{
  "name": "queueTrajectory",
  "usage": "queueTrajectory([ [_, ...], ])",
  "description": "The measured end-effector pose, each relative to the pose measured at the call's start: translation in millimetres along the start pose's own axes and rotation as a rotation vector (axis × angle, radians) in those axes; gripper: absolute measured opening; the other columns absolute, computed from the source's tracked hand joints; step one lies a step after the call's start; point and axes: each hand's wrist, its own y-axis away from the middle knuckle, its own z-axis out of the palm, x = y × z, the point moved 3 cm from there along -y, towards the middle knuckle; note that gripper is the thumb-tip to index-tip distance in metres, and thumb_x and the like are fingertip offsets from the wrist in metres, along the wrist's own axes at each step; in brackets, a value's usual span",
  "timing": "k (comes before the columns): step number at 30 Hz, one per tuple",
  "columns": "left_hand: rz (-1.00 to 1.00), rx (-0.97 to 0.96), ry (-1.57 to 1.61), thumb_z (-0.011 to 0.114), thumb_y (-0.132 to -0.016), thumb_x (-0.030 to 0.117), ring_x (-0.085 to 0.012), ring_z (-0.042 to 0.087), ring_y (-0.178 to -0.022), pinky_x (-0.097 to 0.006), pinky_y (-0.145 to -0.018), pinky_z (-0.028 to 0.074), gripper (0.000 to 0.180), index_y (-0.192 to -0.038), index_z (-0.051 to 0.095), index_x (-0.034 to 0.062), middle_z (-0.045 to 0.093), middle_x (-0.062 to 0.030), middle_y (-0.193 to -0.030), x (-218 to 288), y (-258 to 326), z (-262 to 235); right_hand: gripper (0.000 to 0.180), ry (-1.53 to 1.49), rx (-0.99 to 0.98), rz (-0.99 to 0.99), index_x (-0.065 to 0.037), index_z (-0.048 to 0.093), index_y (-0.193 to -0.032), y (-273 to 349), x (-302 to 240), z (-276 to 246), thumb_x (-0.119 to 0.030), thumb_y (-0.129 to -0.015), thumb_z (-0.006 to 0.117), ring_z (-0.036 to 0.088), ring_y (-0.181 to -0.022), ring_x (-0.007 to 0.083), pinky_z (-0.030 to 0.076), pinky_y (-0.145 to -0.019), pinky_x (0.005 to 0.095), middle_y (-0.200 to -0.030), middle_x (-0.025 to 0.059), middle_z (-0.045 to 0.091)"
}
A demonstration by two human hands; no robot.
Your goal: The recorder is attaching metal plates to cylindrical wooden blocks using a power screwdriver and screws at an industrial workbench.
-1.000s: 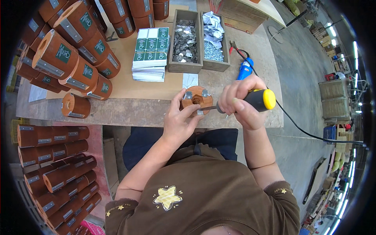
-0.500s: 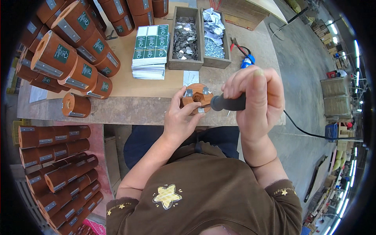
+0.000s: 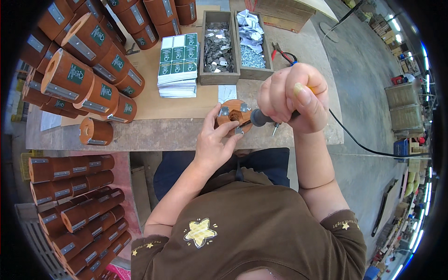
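Note:
A reddish-brown wooden cylinder point(image 3: 224, 123) stands at the table's near edge, its holed end facing up. Small grey metal pieces sit around its rim. My left hand point(image 3: 213, 137) is closed on its left side, with thumb and forefinger by a metal piece point(image 3: 239, 130) at the near rim. In my right hand point(image 3: 296, 95), fingers wrapped in a fist, is a dark-handled screwdriver point(image 3: 258, 118). It lies nearly flat and points left at the rim; its tip is hard to make out. Beneath that fist a thin metal bit point(image 3: 275, 129) shows, its body hidden.
Wooden boxes hold grey metal pieces point(image 3: 218, 44) and screws point(image 3: 252, 57) with crumpled paper. A stack of green-and-white label sheets point(image 3: 178, 70) stands left of them. Wooden cylinders point(image 3: 65, 77) are piled at left, more below point(image 3: 70, 168). Red-handled pliers point(image 3: 283, 52) lie right; a black cable point(image 3: 359, 140) trails away.
My right fist has turned over and lowered around the screwdriver, and moved slightly left. The metal piece at the near rim now sits tilted. My left hand keeps its hold on the cylinder.

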Motion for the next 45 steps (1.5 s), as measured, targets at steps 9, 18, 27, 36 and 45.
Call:
queueTrajectory([
  [9,-0.056,0.032,-0.006,0.074,-0.063,0.011,-0.0355,0.051,-0.106,-0.039,-0.087,0.043,0.027,-0.087,0.066,0.0045,0.042,-0.0262,-0.121,1,-1,8,0.021,0.084,0.305,-0.145,-0.003,0.042,-0.071,21,2,-23,-0.011,-0.091,0.042,0.042,-0.047,0.0128,0.038,-0.046,0.0263,-0.053,0.0059,0.044],
  [18,0.061,-0.008,0.01,0.071,-0.065,0.007,-0.037,0.049,-0.109,-0.038,-0.089,0.042,0.026,-0.09,0.065,0.0029,0.039,-0.0281,-0.125,1,-11,-5,0.021,0.197,0.635,-0.273,-0.005,0.046,-0.072,9,-32,-42,-0.015,-0.09,0.047,0.046,-0.05,0.0153,0.041,-0.05,0.0297,-0.056,0.0057,0.045],
  [27,0.078,0.068,-0.022,0.073,-0.066,0.015,-0.0344,0.056,-0.098,-0.035,-0.076,0.05,0.027,-0.09,0.066,0.0052,0.043,-0.0258,-0.121,4,-3,1,0.019,1.106,0.825,-0.381,-0.004,0.049,-0.071,-57,-3,-103,-0.013,-0.08,0.064,0.042,-0.058,0.0073,0.037,-0.05,0.0231,-0.061,0.0001,0.046],
  [36,0.096,0.07,0.051,0.071,-0.07,0.023,-0.0342,0.054,-0.1,-0.036,-0.082,0.046,0.029,-0.093,0.065,0.0077,0.044,-0.0203,-0.121,-2,8,-6,0.021,1.521,0.291,-0.492,-0.004,0.046,-0.072,-106,117,-125,-0.01,-0.073,0.066,0.048,-0.065,0.0324,0.038,-0.058,0.0402,-0.067,0.0136,0.047],
  [45,0.086,-0.02,0.036,0.073,-0.067,0.017,-0.0338,0.052,-0.103,-0.037,-0.081,0.047,0.039,-0.103,0.059,0.0113,0.034,-0.0177,-0.128,-5,8,-2,0.043,1.651,0.175,-0.021,-0.006,0.052,-0.087,-91,199,-144,-0.019,-0.055,0.077,0.042,-0.091,0.0331,0.036,-0.08,0.042,-0.094,0.0129,0.047],
])
